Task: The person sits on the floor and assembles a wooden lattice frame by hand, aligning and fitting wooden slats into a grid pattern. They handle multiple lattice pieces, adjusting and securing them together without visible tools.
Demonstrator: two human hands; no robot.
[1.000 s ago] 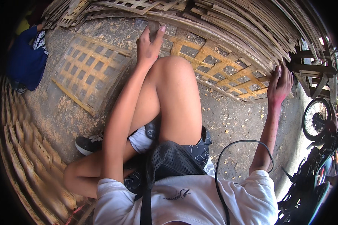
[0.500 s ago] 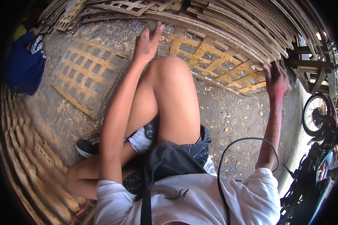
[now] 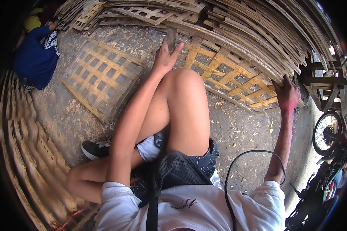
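Note:
A wooden lattice panel [image 3: 212, 64] of yellowish crossed slats stands tilted beyond my raised knee, between my two hands. At its left end, my left hand [image 3: 165, 59] is closed around a dark upright slat [image 3: 171, 37], with the thumb on the right side and the fingers on the left. My right hand [image 3: 287, 94] grips the panel's right end, fingers curled over its upper edge; part of that grip is hidden. On the ground to the left lies a second lattice panel [image 3: 82, 101], touched by neither hand.
Tall stacks of wooden slat panels [image 3: 254, 34] crowd the far side. Corrugated-looking wooden stacks [image 3: 29, 154] line the left edge. A person in blue [image 3: 36, 57] crouches at far left. A motorcycle [image 3: 327, 133] stands at right. A black cable [image 3: 235, 161] loops by my right arm.
The whole view has shifted slightly, so the scene sits lower and further right. My left hand is a little lower on the slat, showing more of it. My right hand keeps its grip.

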